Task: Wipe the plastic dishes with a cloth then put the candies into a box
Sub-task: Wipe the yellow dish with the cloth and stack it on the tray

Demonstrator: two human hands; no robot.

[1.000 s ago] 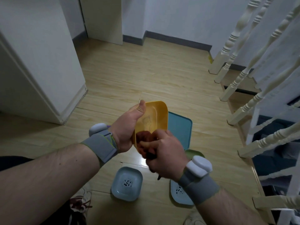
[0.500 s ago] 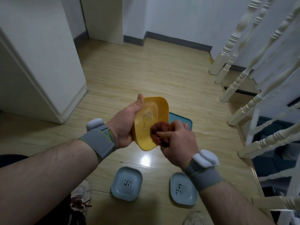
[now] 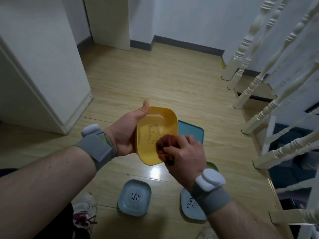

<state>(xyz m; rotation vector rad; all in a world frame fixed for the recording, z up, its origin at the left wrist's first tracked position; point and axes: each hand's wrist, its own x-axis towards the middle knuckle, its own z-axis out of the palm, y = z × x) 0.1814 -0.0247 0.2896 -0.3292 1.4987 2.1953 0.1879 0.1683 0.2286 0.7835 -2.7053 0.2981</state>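
Observation:
My left hand [image 3: 126, 133] grips a yellow plastic dish [image 3: 155, 125] by its left edge, thumb on the rim, the dish tilted toward me with a bear drawing inside. My right hand [image 3: 185, 152] holds a bunched reddish-brown cloth [image 3: 165, 149] pressed on the dish's lower right part. On the floor below lie two light blue dishes [image 3: 134, 198] [image 3: 188, 209], each with small dark candies in the middle; the right one is partly hidden by my wrist. A teal tray or lid [image 3: 191, 131] lies behind the yellow dish.
A green dish edge [image 3: 213, 165] peeks out behind my right wrist. White stair balusters [image 3: 269, 107] stand at the right, a white cabinet [image 3: 39, 66] at the left. My shoes [image 3: 84, 211] are at the bottom. Wooden floor [image 3: 155, 80] stretches ahead.
My right hand with the cloth has slid down toward the dish's lower right, uncovering the bear drawing. The dish has stayed in my left hand, turned a little more toward me.

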